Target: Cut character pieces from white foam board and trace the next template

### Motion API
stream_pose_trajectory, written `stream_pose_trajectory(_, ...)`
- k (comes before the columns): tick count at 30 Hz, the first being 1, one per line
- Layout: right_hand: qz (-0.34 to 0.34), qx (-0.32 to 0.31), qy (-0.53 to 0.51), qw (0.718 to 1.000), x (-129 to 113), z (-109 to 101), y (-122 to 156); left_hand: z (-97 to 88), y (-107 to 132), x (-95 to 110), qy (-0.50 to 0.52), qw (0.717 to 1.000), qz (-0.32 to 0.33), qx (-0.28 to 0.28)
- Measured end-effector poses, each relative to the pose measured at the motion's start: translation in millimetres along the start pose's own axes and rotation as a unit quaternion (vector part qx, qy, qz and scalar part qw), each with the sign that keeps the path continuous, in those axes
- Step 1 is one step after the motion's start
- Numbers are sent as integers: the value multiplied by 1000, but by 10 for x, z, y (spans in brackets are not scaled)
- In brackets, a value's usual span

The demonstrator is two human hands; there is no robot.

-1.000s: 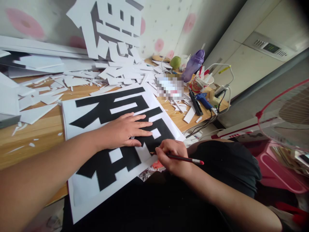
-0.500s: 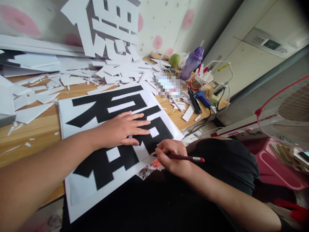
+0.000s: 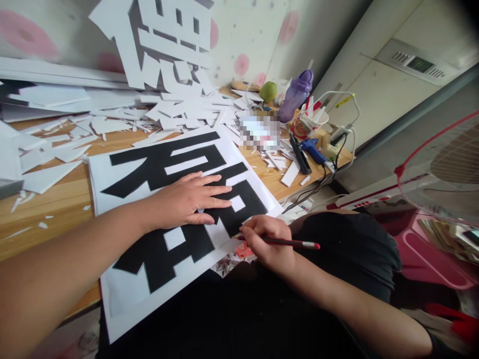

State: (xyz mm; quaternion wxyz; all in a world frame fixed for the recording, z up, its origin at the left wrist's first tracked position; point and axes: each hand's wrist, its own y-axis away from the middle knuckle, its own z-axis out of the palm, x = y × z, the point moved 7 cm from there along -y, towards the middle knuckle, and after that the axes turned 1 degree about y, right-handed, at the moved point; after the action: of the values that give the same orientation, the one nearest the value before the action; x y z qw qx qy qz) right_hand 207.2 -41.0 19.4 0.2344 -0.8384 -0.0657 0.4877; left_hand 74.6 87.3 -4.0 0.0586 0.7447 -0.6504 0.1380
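A white sheet with a large black printed character (image 3: pixel 194 249) lies at a slant across the table's front edge, overhanging it toward my lap. My left hand (image 3: pixel 190 199) rests flat on the sheet's middle, fingers spread. At the sheet's near right edge, my right hand (image 3: pixel 267 239) grips a dark red pencil (image 3: pixel 294 243) with a metal band and a red eraser end. The pencil's tip is down by the edge of the black print; whether it touches the paper I cannot tell.
White foam-board scraps (image 3: pixel 179 112) pile up behind the sheet. A cut-out white character (image 3: pixel 170 35) leans on the wall. To the right are a purple bottle (image 3: pixel 297 94), a paper cup (image 3: pixel 307 122), a blue glue gun (image 3: pixel 314 151), cables and a fan (image 3: pixel 449 164).
My right hand and the pencil have shifted very slightly along the sheet's edge. The left hand stays in place on the sheet. The whole view has drifted a little.
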Motion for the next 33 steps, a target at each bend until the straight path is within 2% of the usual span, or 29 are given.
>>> stream_pose_trajectory(3,8,19,12,1000,-11,-33,40,12,6,-6,1,1000,2,3)
stream_pose_trajectory(6,-25,10,62,998,-80,-28,60,17,1,-12,4,1000,-3,-5)
stream_pose_trajectory(10,-52,3,54,997,-112,-8,63,3,-11,-4,6,1000,-4,-6)
stream_pose_trajectory(19,-39,-8,122,992,-112,14,62,-27,-13,14,6,1000,-4,-6)
stream_pose_trajectory(28,-51,27,100,993,-79,-48,61,-1,9,11,2,1000,12,10)
stream_pose_trajectory(33,-24,48,37,998,-91,-107,56,-51,19,98,-25,999,21,17)
